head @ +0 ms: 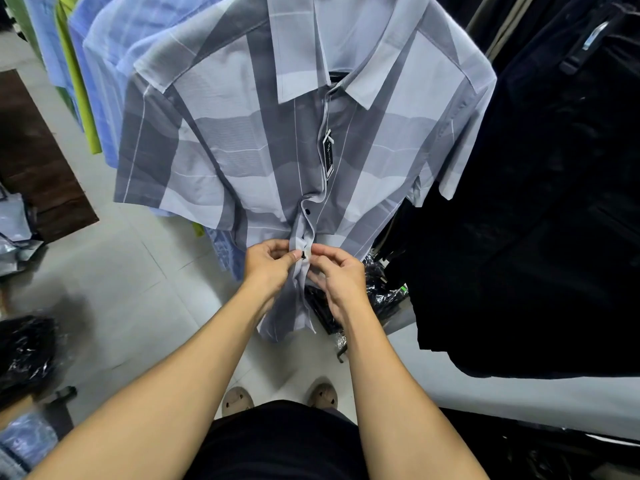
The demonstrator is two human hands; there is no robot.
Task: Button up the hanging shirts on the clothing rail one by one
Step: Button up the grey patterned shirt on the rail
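Pinching shirt placket (pixel 302 233): left hand (pixel 268 261), right hand (pixel 337 273).

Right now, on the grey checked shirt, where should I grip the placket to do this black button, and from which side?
Pinch the placket edge right beside the black button, one hand per side: left hand from the left on the overlapping strip, right hand from the right at the button. The strip hangs vertical and limp, so a close grip probably keeps it steady.
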